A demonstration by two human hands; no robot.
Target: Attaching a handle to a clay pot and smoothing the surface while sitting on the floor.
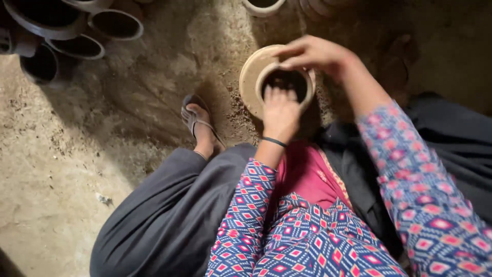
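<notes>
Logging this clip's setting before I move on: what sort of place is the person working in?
Probably a small pottery workshop with an earthen floor. The left hand reaches into an unfired clay pot while the right hand grips its rim; more clay pots lie stacked on the bare dirt floor.

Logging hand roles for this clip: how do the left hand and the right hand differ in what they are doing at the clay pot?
The left hand reaches fingers-down into the mouth of the clay pot; the right hand lies across its far rim from above. The left hand comes straight up from the lap, the right hand arcs in from the side. The left wrist wears a dark band; none shows on the right. Both touch the same pot.
</notes>
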